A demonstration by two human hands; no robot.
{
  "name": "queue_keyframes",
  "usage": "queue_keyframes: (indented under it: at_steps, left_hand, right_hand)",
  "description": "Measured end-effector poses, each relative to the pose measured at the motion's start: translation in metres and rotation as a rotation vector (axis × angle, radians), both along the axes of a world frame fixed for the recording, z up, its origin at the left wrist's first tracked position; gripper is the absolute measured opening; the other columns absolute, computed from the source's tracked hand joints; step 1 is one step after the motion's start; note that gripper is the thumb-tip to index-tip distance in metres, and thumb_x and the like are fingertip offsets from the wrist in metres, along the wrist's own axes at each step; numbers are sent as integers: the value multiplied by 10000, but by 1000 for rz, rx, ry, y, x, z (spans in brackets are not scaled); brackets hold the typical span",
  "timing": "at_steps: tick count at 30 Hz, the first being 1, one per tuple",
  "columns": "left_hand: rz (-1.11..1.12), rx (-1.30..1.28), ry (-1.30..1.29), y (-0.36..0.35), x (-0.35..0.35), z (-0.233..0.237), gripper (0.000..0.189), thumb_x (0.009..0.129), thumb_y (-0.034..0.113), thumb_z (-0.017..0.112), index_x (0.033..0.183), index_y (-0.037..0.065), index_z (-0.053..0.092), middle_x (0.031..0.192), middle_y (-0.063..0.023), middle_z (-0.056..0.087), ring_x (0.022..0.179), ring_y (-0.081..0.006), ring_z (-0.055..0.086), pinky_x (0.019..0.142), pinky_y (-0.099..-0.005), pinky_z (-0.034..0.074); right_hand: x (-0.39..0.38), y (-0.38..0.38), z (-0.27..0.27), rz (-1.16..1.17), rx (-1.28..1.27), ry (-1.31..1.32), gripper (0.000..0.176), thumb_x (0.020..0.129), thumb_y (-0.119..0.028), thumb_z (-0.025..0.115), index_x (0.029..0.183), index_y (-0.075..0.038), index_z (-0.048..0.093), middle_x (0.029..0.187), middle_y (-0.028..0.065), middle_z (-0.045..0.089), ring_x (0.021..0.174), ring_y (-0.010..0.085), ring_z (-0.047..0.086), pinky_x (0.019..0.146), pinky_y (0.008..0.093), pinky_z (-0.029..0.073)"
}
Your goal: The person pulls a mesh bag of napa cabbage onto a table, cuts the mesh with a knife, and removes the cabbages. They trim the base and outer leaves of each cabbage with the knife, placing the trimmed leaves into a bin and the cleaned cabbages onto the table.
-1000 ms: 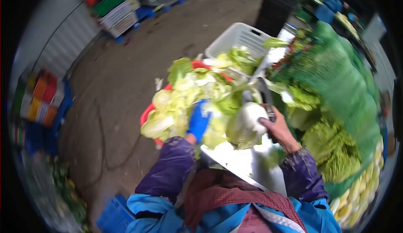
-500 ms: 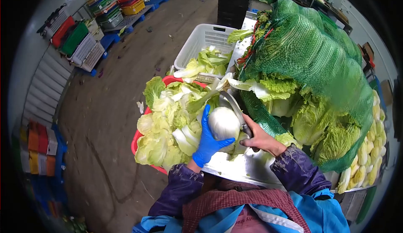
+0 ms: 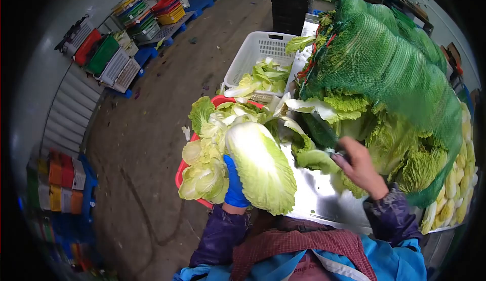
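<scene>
A whole napa cabbage (image 3: 260, 164), with a white base and pale green leaves, lies tilted in my left hand (image 3: 236, 184). That hand wears a blue glove and is wrapped round the cabbage's left side; most of its fingers are hidden. Bare and slightly smeared by motion, my right hand (image 3: 360, 167) is closed over the metal table (image 3: 321, 200). A dark handle with a bit of grey shows at its fingers, like the knife seen before; the blade cannot be made out. Loose cabbage leaves (image 3: 318, 159) lie just left of this hand.
A red basket (image 3: 181, 172) heaped with trimmed leaves stands at left, before a white basket (image 3: 243, 60) holding more leaves. On the table's right, a green mesh sack (image 3: 385, 63) spills cabbages. Trimmed cabbages (image 3: 450, 190) are piled beyond. Stacked crates (image 3: 109, 60) line the wall.
The cabbage, earlier base up between both hands with the knife against it, now lies tilted in my left hand. My right hand has moved away to the right, and leaves lie beside it.
</scene>
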State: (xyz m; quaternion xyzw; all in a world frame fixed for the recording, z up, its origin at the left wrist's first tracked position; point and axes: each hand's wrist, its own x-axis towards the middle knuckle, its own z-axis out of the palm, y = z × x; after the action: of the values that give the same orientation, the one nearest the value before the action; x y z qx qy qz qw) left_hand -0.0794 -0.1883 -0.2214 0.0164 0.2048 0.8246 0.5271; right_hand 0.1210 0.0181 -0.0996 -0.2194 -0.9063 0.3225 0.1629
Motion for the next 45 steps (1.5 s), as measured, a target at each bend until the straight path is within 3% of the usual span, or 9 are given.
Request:
queue_keyframes:
  at_steps: [3, 6, 8, 12, 20, 25, 39, 42, 45]
  left_hand:
    - [46, -244, 194, 3, 21, 39, 756, 865, 626, 378, 1384, 87, 273, 1358, -136, 387, 1200, -278, 433, 1010, -432, 364]
    - [-72, -163, 203, -6, 27, 34, 796, 829, 589, 501, 1381, 63, 271, 1347, -120, 400, 1194, -259, 440, 1007, -407, 367]
    - [-271, -183, 505, -10, 30, 45, 890, 749, 491, 671, 1391, 46, 246, 1357, -102, 386, 1219, -235, 410, 1026, -374, 337]
    - [-337, -260, 663, -11, 38, 82, 1057, 620, 346, 815, 1413, 32, 190, 1383, -88, 341, 1274, -211, 336, 1061, -352, 268]
    - [-331, -341, 792, -22, 54, 94, 1041, 579, 380, 834, 1383, 30, 273, 1336, -88, 421, 1223, -223, 414, 1030, -374, 322]
    - [-439, -206, 880, -20, 61, 87, 994, 623, 287, 816, 1391, 43, 235, 1356, -87, 366, 1265, -218, 348, 1054, -357, 289]
    - [-458, -293, 876, -20, 67, 73, 983, 622, 256, 817, 1383, 28, 238, 1351, -104, 365, 1256, -229, 350, 1038, -369, 301]
    - [-368, -233, 899, -27, 62, 71, 997, 614, 254, 821, 1385, 31, 230, 1356, -102, 356, 1256, -228, 348, 1040, -372, 298]
    - [-221, -333, 1161, -34, 61, 64, 1008, 601, 240, 831, 1384, 36, 228, 1339, -103, 370, 1245, -225, 361, 1034, -370, 307]
  right_hand:
    - [-22, -26, -10, 213, -21, 99, 185, 822, -165, 602, 958, -58, 535, 843, 134, 580, 754, 311, 591, 625, 368, 479]
    - [-24, -31, -21, 285, 62, 188, 185, 808, -171, 609, 947, -72, 538, 809, 112, 588, 702, 297, 592, 572, 376, 470]
    - [-16, -32, -13, 319, 141, 119, 174, 805, -165, 606, 941, -80, 541, 768, 94, 587, 659, 288, 588, 540, 375, 459]
    - [-2, -32, 5, 346, 340, 98, 179, 772, -155, 610, 927, -89, 548, 616, 41, 544, 539, 232, 568, 441, 350, 421]
    - [9, -42, 0, 381, 611, 112, 236, 730, -168, 602, 937, -57, 579, 597, 24, 490, 505, 168, 551, 412, 311, 422]
    - [7, -28, -10, 384, 649, 192, 233, 731, -169, 600, 919, -36, 570, 586, 20, 486, 500, 164, 548, 405, 301, 414]
    - [-1, -29, -28, 315, 676, 208, 200, 707, -97, 572, 896, -32, 565, 524, 18, 489, 469, 168, 553, 393, 288, 413]
    - [29, 20, -75, 171, 517, -343, 168, 712, -89, 581, 866, -28, 551, 584, 92, 568, 487, 232, 573, 433, 350, 451]
    - [27, -6, -51, 228, 239, -66, 188, 745, -116, 607, 894, -13, 555, 657, 133, 613, 537, 269, 598, 473, 371, 473]
